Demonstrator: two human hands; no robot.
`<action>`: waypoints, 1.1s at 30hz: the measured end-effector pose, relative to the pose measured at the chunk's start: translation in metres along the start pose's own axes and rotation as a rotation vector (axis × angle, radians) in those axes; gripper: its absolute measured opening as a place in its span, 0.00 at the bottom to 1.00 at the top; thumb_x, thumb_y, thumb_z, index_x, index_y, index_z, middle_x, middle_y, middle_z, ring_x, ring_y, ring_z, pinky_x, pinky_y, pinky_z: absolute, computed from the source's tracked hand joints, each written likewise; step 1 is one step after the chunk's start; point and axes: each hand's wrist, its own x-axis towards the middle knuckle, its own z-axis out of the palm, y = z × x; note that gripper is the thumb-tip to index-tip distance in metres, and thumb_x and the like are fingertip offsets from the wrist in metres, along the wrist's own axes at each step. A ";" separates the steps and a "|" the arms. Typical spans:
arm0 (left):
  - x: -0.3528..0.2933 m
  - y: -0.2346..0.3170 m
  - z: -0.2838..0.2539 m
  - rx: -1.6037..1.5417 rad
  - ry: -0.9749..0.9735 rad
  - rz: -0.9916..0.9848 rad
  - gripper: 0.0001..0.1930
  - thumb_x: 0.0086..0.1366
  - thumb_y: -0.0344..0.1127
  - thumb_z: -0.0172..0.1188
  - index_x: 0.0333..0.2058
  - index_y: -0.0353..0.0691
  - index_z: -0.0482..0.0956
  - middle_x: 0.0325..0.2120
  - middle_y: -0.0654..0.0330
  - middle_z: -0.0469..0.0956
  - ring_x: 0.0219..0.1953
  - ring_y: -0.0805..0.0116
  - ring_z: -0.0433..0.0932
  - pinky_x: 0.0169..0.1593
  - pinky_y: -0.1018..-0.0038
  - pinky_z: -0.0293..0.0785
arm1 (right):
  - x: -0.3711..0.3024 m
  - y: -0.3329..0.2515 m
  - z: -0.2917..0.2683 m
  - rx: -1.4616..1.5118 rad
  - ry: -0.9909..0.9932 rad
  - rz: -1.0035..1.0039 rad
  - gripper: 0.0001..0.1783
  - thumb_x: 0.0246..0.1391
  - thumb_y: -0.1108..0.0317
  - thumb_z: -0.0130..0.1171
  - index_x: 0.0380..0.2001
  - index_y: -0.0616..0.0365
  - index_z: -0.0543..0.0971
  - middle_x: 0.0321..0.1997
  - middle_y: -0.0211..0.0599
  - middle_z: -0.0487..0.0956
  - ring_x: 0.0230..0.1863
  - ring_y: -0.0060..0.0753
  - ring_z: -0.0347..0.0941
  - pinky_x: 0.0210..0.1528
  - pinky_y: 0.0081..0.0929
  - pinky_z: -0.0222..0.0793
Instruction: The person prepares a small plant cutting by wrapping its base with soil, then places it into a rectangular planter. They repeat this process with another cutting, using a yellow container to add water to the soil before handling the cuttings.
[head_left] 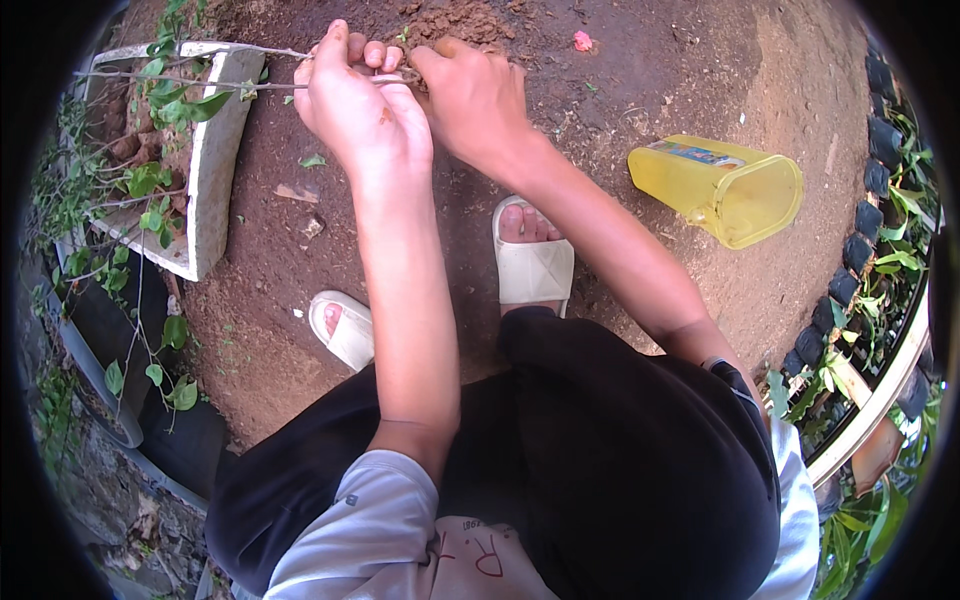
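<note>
**A:** What are your hands doing right now?

**B:** Both are raised in front of you, close together. Your left hand is closed, its fingers pinching a thin bare twig that runs off to the left. Your right hand is pressed right beside it, fingertips curled on the same spot of the twig.

**A:** How far along does it look?

**B:** I judge you are mid-work on the twig: it is gripped but not set down or planted. The yellow plastic jug lies on its side to your right, well apart and untouched.

**A:** And the ground and surroundings?

**B:** You squat on bare reddish-brown soil in white sandals, outdoors. A white foam planter box with leafy stems stands at your left. A row of small dark seedling bags curves along the right.
</note>
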 end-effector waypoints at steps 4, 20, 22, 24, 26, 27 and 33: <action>-0.009 -0.002 0.009 0.074 0.043 0.051 0.04 0.66 0.24 0.56 0.34 0.33 0.69 0.25 0.61 0.67 0.27 0.72 0.63 0.32 0.70 0.61 | 0.000 0.005 0.012 0.017 0.020 -0.019 0.05 0.47 0.70 0.59 0.26 0.61 0.79 0.30 0.47 0.81 0.30 0.53 0.82 0.30 0.48 0.78; 0.010 -0.001 -0.003 0.028 0.111 0.019 0.10 0.64 0.21 0.57 0.34 0.38 0.64 0.25 0.62 0.67 0.23 0.76 0.66 0.26 0.77 0.64 | 0.011 0.007 0.018 -0.041 -0.058 -0.037 0.08 0.47 0.73 0.60 0.33 0.62 0.79 0.35 0.50 0.82 0.33 0.50 0.83 0.35 0.46 0.80; 0.011 0.001 -0.004 0.029 0.113 0.022 0.08 0.63 0.21 0.57 0.34 0.37 0.65 0.24 0.62 0.66 0.24 0.74 0.64 0.28 0.74 0.63 | 0.012 0.007 0.013 0.048 -0.068 -0.006 0.14 0.46 0.71 0.63 0.39 0.60 0.78 0.37 0.49 0.81 0.37 0.52 0.82 0.40 0.46 0.79; 0.011 0.004 -0.003 0.038 0.130 0.035 0.06 0.63 0.22 0.58 0.33 0.35 0.69 0.24 0.63 0.65 0.26 0.71 0.61 0.33 0.69 0.60 | 0.012 0.014 0.014 0.187 -0.050 -0.011 0.21 0.44 0.69 0.68 0.44 0.58 0.78 0.40 0.49 0.81 0.42 0.54 0.81 0.46 0.45 0.78; 0.012 0.006 -0.004 0.029 0.118 0.021 0.06 0.63 0.22 0.58 0.33 0.35 0.68 0.24 0.63 0.64 0.27 0.71 0.60 0.33 0.69 0.60 | 0.013 0.033 0.021 0.367 0.002 -0.047 0.28 0.41 0.65 0.73 0.48 0.56 0.77 0.44 0.49 0.81 0.48 0.54 0.79 0.53 0.43 0.75; 0.014 0.007 -0.005 0.025 0.112 0.016 0.06 0.63 0.22 0.58 0.33 0.36 0.68 0.24 0.63 0.63 0.27 0.71 0.60 0.33 0.69 0.60 | 0.011 0.039 0.020 0.464 -0.064 -0.011 0.30 0.40 0.66 0.75 0.50 0.56 0.76 0.45 0.46 0.81 0.48 0.47 0.79 0.51 0.40 0.76; 0.025 0.022 -0.018 -0.039 0.138 -0.011 0.08 0.64 0.24 0.57 0.29 0.37 0.67 0.23 0.63 0.62 0.25 0.73 0.60 0.30 0.71 0.60 | 0.009 0.055 0.001 0.901 -0.264 0.141 0.34 0.43 0.67 0.77 0.55 0.55 0.75 0.52 0.36 0.80 0.50 0.29 0.78 0.47 0.29 0.78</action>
